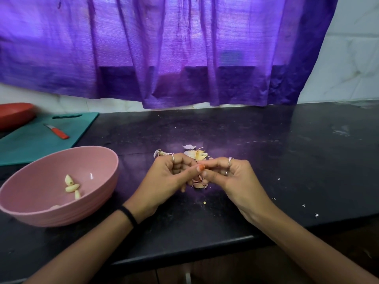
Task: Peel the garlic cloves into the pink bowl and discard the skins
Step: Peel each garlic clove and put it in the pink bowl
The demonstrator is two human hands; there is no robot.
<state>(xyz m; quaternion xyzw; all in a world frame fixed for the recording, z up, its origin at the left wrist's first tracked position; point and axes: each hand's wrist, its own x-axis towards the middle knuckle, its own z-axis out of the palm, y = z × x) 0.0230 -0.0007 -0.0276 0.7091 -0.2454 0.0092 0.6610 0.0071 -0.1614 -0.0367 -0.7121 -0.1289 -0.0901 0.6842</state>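
pink bowl, purple curtain, black counter, teal board, orange-handled knife

Pink bowl: one, which held three peeled cloves in plain view, a possible fourth showing at the near rim. Hands: two, left hand and right hand. Teal cutting board: one. Red-handled knife: one. Red dish: one. Purple curtain: one. Loose skins: too many to count.

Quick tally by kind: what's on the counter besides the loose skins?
Pink bowl: 1
Peeled cloves visible in it: 3, perhaps a fourth at the near rim
Red bowl: 1
Teal cutting board: 1
Knife: 1
Total: 7 clearly visible
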